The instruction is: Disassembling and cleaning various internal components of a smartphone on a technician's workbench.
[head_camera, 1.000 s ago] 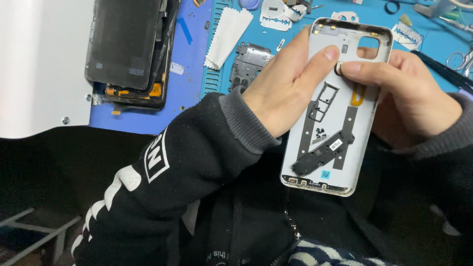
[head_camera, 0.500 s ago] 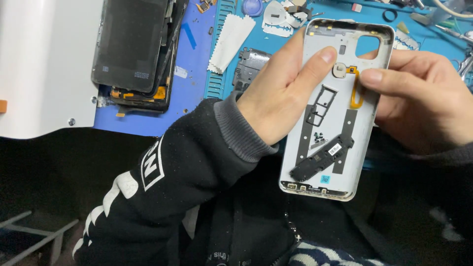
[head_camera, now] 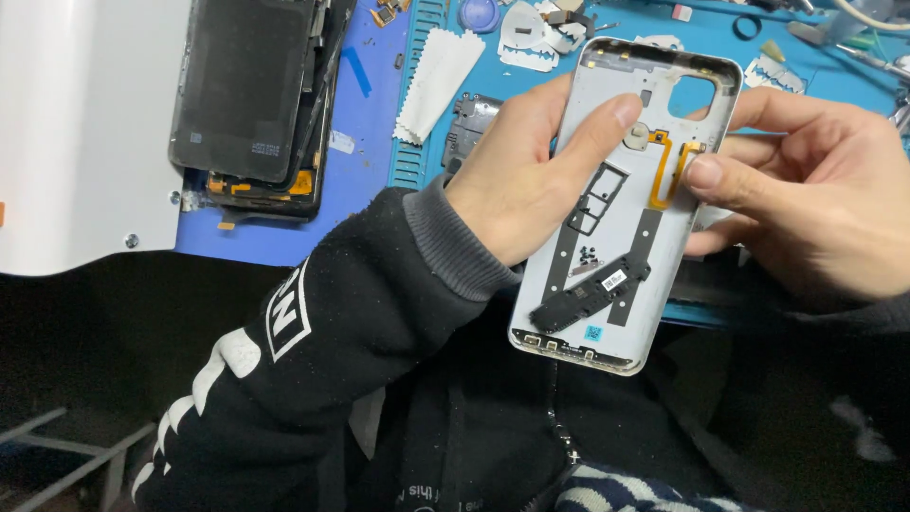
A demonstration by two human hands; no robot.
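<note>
Back cover (head_camera: 621, 204): pale plastic, matt inside face, smooth. Flex strip (head_camera: 664, 171) on it: orange film, slight sheen. Speaker module (head_camera: 590, 296): black matt plastic. Phone body (head_camera: 251, 95) on the bench: dark glossy panel (dusty, smudged). Work mat (head_camera: 607, 57): blue, rubbery-looking, matt. Wipe (head_camera: 438, 85): white, textured cloth or paper, can't tell which. Sleeve (head_camera: 332, 332): black knit, linty, ribbed grey cuff.
</note>
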